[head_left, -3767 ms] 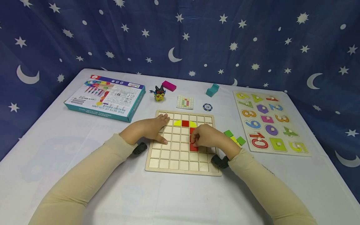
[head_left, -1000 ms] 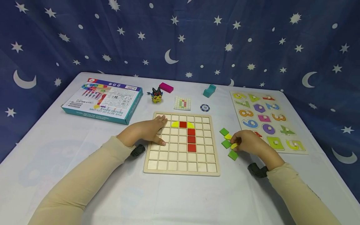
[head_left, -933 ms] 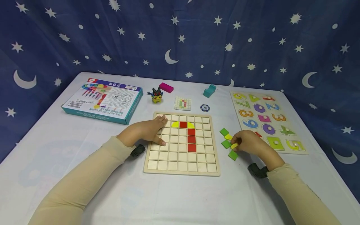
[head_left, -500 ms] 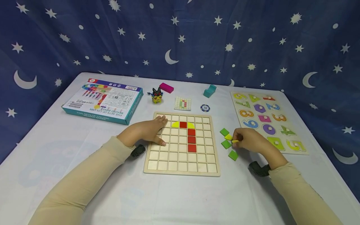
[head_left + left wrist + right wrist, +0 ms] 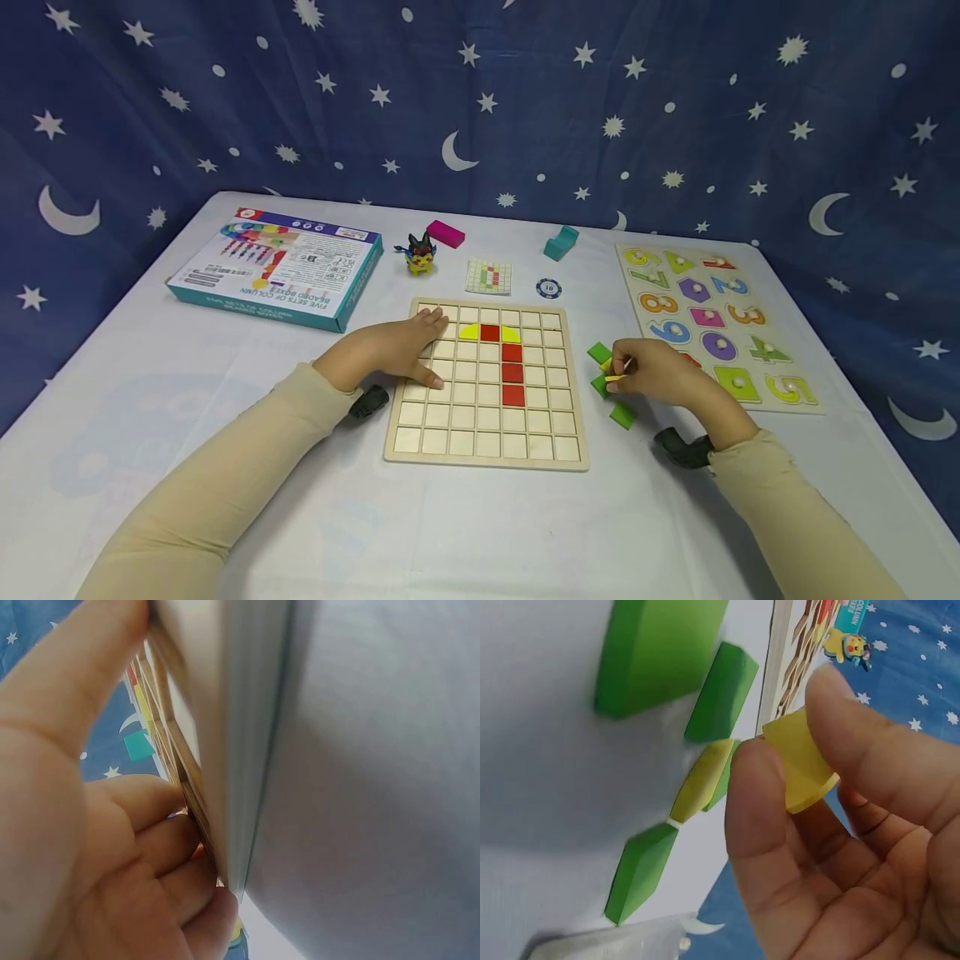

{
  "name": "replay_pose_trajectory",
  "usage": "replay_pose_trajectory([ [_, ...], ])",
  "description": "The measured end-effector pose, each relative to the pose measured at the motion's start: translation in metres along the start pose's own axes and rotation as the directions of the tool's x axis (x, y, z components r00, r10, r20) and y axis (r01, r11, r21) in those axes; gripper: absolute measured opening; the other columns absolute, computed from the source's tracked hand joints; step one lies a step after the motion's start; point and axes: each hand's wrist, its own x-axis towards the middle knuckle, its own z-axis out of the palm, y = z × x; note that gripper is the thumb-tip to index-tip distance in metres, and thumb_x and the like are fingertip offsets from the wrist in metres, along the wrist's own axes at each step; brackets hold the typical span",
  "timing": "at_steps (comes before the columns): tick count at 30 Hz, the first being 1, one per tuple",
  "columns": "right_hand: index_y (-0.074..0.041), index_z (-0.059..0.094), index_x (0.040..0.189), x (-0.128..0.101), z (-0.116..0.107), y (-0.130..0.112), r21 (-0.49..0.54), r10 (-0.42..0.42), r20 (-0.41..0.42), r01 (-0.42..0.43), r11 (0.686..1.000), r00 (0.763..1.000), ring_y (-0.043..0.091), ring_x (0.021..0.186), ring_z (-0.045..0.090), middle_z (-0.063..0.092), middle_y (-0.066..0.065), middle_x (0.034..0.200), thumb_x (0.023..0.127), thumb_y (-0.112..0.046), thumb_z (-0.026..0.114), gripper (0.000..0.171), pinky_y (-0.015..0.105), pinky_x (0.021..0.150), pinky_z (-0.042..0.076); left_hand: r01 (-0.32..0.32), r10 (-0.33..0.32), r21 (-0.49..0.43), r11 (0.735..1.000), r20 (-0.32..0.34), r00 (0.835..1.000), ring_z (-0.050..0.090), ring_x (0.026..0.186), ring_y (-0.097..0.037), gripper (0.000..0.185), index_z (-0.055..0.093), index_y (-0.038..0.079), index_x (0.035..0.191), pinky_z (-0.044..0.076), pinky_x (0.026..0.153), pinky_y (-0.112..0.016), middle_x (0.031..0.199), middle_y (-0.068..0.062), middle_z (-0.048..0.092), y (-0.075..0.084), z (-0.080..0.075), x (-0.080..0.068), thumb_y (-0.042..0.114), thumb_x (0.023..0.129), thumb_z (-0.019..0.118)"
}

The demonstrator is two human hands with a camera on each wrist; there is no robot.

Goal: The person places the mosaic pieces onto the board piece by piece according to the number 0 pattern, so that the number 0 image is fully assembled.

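My left hand point(image 5: 390, 348) rests on the left edge of a wooden grid board point(image 5: 487, 463), fingers and thumb spread. Seen from the left wrist, its fingertips touch the board's rim point(image 5: 240, 750). Two yellow rounded tiles point(image 5: 468, 332) flank a red square tile point(image 5: 490, 332) on the board, and a column of red tiles point(image 5: 512, 374) runs below the right one. Just right of the board, my right hand point(image 5: 660, 371) pinches a yellow quarter-round tile point(image 5: 799, 761) between thumb and finger. Beneath it lie another yellow tile point(image 5: 703, 782) and several green tiles point(image 5: 622, 415).
A number puzzle board point(image 5: 780, 408) lies to the right. Behind the grid board are a small pattern card point(image 5: 489, 277), a poker chip point(image 5: 549, 288), a toy figure point(image 5: 420, 254), a magenta block point(image 5: 446, 234) and a teal block point(image 5: 561, 243). A flat box point(image 5: 277, 267) sits back left.
My right hand has left the red tiles on the board for the loose pieces, picked up a yellow tile there and shifted slightly left with it. My left hand stays on the board.
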Motion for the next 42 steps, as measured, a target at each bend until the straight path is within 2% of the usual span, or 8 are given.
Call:
replay_pose_trajectory([
  [11, -0.008, 0.051, 0.075, 0.003, 0.003, -0.009, 0.095, -0.029, -0.002, 0.029, 0.995, 1.0, 0.017, 0.075, 0.053, 0.064, 0.002, 0.083, 0.079, -0.01, 0.072, 0.021, 0.029, 0.06, 0.037, 0.006, -0.006, 0.003, 1.0, 0.004, 1.0, 0.001, 0.142, -0.032, 0.1, 0.011, -0.001, 0.147, 0.011, 0.115, -0.046, 0.154, -0.017, 0.002, 0.0, 0.0, 0.001, 0.046, 0.079, 0.067],
  [16, -0.007, 0.048, 0.083, 0.004, 0.006, -0.007, 0.168, -0.028, 0.012, 0.026, 0.986, 1.0, 0.017, 0.07, 0.056, 0.063, 0.006, 0.08, 0.086, -0.013, 0.064, 0.018, 0.029, 0.062, 0.047, 0.009, -0.009, 0.003, 1.0, 0.005, 1.0, 0.001, 0.142, -0.032, 0.1, 0.011, -0.001, 0.147, 0.011, 0.115, -0.046, 0.154, -0.017, 0.002, 0.0, 0.0, 0.0, 0.046, 0.079, 0.067],
  [19, -0.006, 0.043, 0.088, 0.005, 0.007, -0.007, 0.192, -0.028, 0.012, 0.025, 0.981, 1.0, 0.016, 0.07, 0.058, 0.067, 0.011, 0.087, 0.091, -0.014, 0.057, 0.016, 0.03, 0.065, 0.052, 0.007, -0.007, -0.001, 1.0, 0.004, 1.0, 0.001, 0.142, -0.032, 0.099, 0.011, -0.001, 0.147, 0.011, 0.115, -0.046, 0.154, -0.017, 0.002, 0.0, 0.0, 0.0, 0.045, 0.079, 0.067],
  [26, -0.004, 0.037, 0.092, 0.005, 0.007, -0.009, 0.212, -0.048, 0.009, 0.045, 0.976, 0.999, 0.018, 0.069, 0.054, 0.068, 0.016, 0.096, 0.097, -0.011, 0.046, 0.013, 0.03, 0.066, 0.051, 0.005, -0.005, 0.003, 1.0, 0.005, 1.0, 0.001, 0.142, -0.032, 0.099, 0.011, -0.001, 0.147, 0.011, 0.115, -0.046, 0.154, -0.017, 0.002, -0.001, 0.001, 0.0, 0.045, 0.079, 0.067],
  [31, -0.002, 0.046, 0.112, 0.006, 0.009, -0.008, 0.206, -0.055, 0.0, 0.054, 0.977, 0.998, 0.017, 0.068, 0.055, 0.067, 0.012, 0.09, 0.097, -0.012, 0.046, 0.018, 0.028, 0.066, 0.05, -0.003, 0.002, 0.003, 1.0, 0.002, 1.0, 0.0, 0.142, -0.033, 0.099, 0.01, -0.002, 0.147, 0.011, 0.115, -0.046, 0.154, -0.018, 0.001, -0.001, 0.0, 0.0, 0.045, 0.08, 0.067],
  [34, -0.003, 0.053, 0.113, 0.006, 0.01, -0.009, 0.211, -0.071, -0.018, 0.073, 0.975, 0.997, 0.016, 0.067, 0.055, 0.067, 0.01, 0.088, 0.096, -0.012, 0.047, 0.02, 0.027, 0.065, 0.05, -0.003, 0.003, 0.004, 1.0, 0.003, 1.0, 0.0, 0.142, -0.033, 0.099, 0.01, -0.002, 0.146, 0.011, 0.115, -0.046, 0.154, -0.018, 0.001, -0.001, 0.0, 0.0, 0.045, 0.08, 0.067],
  [38, -0.003, 0.051, 0.102, 0.006, 0.011, -0.01, 0.231, -0.106, -0.028, 0.109, 0.967, 0.994, 0.017, 0.062, 0.05, 0.059, 0.009, 0.078, 0.098, -0.014, 0.043, 0.015, 0.027, 0.058, 0.045, -0.001, 0.001, 0.001, 1.0, 0.003, 1.0, 0.0, 0.142, -0.033, 0.099, 0.01, -0.002, 0.146, 0.01, 0.115, -0.046, 0.154, -0.018, 0.001, -0.001, 0.0, 0.0, 0.045, 0.08, 0.067],
  [42, -0.005, 0.043, 0.099, 0.005, 0.012, -0.011, 0.225, -0.114, -0.03, 0.118, 0.967, 0.993, 0.018, 0.058, 0.043, 0.041, 0.005, 0.07, 0.1, -0.022, 0.036, 0.018, 0.027, 0.051, 0.038, 0.001, -0.001, -0.001, 1.0, 0.001, 1.0, 0.0, 0.142, -0.033, 0.1, 0.01, -0.002, 0.147, 0.01, 0.115, -0.046, 0.154, -0.018, 0.001, -0.002, 0.0, 0.001, 0.045, 0.08, 0.067],
])
